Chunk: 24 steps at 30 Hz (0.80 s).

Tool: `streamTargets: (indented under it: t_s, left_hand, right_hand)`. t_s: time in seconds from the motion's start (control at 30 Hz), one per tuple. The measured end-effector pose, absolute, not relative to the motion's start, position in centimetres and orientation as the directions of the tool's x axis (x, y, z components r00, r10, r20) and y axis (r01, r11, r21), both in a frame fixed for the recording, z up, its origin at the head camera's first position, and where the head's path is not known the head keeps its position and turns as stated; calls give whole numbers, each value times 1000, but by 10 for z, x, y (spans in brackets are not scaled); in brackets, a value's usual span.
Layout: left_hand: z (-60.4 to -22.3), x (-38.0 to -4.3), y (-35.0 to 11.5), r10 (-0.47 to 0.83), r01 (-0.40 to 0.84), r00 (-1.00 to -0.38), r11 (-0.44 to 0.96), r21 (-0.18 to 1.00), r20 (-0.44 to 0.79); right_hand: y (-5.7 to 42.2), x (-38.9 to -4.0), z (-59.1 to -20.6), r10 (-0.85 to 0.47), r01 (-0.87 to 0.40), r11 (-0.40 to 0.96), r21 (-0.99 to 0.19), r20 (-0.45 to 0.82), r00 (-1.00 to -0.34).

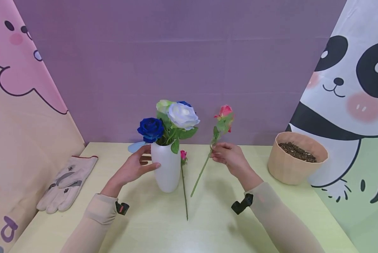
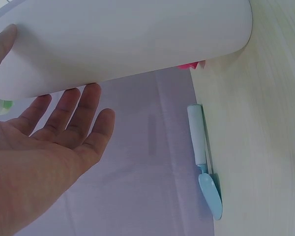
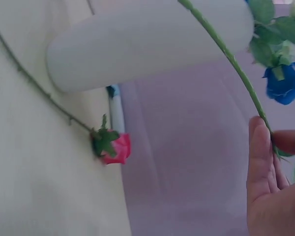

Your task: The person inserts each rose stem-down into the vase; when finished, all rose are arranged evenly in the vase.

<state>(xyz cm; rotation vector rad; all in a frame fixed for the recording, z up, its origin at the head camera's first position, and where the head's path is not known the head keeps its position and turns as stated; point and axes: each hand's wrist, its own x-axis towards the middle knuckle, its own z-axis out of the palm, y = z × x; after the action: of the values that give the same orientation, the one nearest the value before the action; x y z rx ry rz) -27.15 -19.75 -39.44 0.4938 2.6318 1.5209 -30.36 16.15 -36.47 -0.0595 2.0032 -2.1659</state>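
A white vase [image 1: 166, 172] stands on the table with white, blue and pale green roses [image 1: 183, 116] in it. My left hand [image 1: 136, 164] holds the vase from its left side, thumb at the front and fingertips [image 2: 92, 91] against the far side. In my right hand [image 1: 230, 158], thumb and fingers pinch the green stem [image 3: 226, 51] of a pink rose [image 1: 224, 111]. That rose is tilted, bloom up, with its lower stem end slanting toward the vase. A second pink rose [image 3: 115, 147] lies on the table just right of the vase.
A pair of pale work gloves [image 1: 66, 184] lies at the table's left. Behind the vase is a small light-blue trowel [image 2: 197, 137], mostly hidden in the head view. A tan pot [image 1: 285, 165] with dark soil stands at the right. A purple backdrop [image 1: 207, 70] hangs behind the table.
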Motion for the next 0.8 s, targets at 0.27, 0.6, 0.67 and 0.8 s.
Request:
streamTargets:
  t_s: [0.27, 0.6, 0.67, 0.8]
  left_hand:
    - [-394, -272, -197, 305, 247, -946, 464, 851, 108]
    - [-393, -271, -196, 302, 240, -948, 470, 850, 101]
    - [-393, -271, -196, 302, 240, -948, 469, 850, 101]
    - [-394, -272, -196, 303, 245, -947, 472, 847, 106]
  right_hand:
    - [163, -295, -351, -86, 81, -243, -967, -61, -994]
    - [159, -289, -338, 14, -9, -387, -922, 4, -1000]
    - [158, -288, -335, 29, -25, -409, -912, 14, -999]
    - [155, -285, -332, 60, -61, -458, -887, 38, -997]
